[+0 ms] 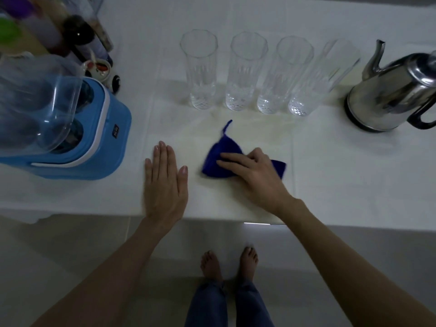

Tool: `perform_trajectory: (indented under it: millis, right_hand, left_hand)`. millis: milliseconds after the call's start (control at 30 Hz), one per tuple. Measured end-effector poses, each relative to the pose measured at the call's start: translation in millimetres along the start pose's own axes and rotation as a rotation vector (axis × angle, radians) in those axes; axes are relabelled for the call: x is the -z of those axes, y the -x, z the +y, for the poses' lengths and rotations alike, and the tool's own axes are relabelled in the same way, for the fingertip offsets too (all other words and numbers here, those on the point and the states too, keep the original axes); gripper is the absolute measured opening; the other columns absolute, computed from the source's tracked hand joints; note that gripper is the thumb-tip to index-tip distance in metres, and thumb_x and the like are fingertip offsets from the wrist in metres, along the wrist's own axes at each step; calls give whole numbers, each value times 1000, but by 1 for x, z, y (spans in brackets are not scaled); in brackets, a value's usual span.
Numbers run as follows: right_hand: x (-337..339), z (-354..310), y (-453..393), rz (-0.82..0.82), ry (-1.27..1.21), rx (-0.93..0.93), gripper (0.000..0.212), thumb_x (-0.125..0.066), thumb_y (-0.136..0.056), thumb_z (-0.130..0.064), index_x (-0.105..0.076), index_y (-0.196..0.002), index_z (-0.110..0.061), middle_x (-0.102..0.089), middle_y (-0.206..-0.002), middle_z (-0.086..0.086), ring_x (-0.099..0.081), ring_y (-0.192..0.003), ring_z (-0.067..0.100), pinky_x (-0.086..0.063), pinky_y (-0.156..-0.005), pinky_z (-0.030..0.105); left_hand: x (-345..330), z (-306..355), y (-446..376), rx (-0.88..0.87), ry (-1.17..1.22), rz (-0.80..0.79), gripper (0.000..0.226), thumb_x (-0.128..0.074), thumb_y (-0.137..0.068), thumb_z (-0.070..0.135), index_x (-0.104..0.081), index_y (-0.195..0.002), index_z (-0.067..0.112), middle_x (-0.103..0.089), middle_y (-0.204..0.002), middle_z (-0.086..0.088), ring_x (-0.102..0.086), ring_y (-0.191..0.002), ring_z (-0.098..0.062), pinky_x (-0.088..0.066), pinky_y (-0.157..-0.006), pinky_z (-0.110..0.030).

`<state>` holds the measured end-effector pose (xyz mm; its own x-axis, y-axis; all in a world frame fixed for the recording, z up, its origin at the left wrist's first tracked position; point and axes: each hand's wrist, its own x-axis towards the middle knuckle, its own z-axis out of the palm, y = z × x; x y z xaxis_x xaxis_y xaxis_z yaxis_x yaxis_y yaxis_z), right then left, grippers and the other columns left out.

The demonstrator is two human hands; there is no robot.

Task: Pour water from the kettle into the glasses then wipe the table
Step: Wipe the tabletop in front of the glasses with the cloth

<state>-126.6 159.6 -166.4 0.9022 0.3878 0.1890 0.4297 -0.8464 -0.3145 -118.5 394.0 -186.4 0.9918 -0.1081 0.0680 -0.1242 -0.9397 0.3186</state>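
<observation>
The right hand presses flat on a crumpled blue cloth near the front edge of the white table, fingers spread over it rather than closed round it; the cloth's thin loop points away toward the glasses. The left hand lies open, palm down, just beside the cloth, holding nothing. Four tall glasses stand upright in a left-to-right row behind the cloth, and the steel kettle sits at the row's right end, spout toward the glasses, handle to the right.
</observation>
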Motion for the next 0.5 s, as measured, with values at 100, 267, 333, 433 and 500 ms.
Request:
perform_trajectory:
  millis: [100, 267, 333, 433, 500]
  right_hand:
    - [10, 22, 25, 232, 62, -354, 55, -54, -83, 8, -64, -133, -12, -60, -141, 6, -49, -85, 35, -44, -76, 45]
    - [0, 19, -7, 320, 140, -938, 59, -51, -88, 8, -52, -144, -10, -48, -151, 13, -46, -105, 46, -33, -84, 44]
    - [-8, 5, -31, 281, 163, -1011, 60, -47, -92, 4, -44, -150, -13, -40, -156, 12, -43, -112, 44, -31, -86, 44]
    - [-22, -24, -65, 233, 164, -1008, 62, -42, -93, 1, -37, -153, -15, -34, -159, 12, -43, -116, 43, -32, -87, 45]
    - [-35, -47, -88, 208, 142, -919, 63, -43, -90, 2, -40, -151, -13, -37, -158, 14, -45, -114, 45, -34, -87, 47]
  left_hand:
    - [3, -12, -3, -6, -74, -7, 68, -6, -102, 42, -18, -152, -3, -13, -162, -16, -9, -151, -25, -3, -122, -46]
    - [1, -12, -2, 34, -51, -7, 70, -3, -101, 46, -14, -153, 0, -10, -163, -15, -5, -151, -23, -3, -123, -44]
    - [2, -11, -2, 34, -39, -2, 70, -3, -101, 46, -14, -153, 0, -10, -163, -14, -5, -151, -23, -3, -123, -43]
    - [3, -10, -2, 33, -25, 10, 70, -4, -102, 46, -17, -153, -1, -13, -162, -15, -7, -151, -23, -2, -123, -44]
    - [3, -10, -1, 35, -9, 16, 69, -5, -102, 44, -18, -153, -1, -14, -162, -15, -8, -151, -23, -3, -122, -45]
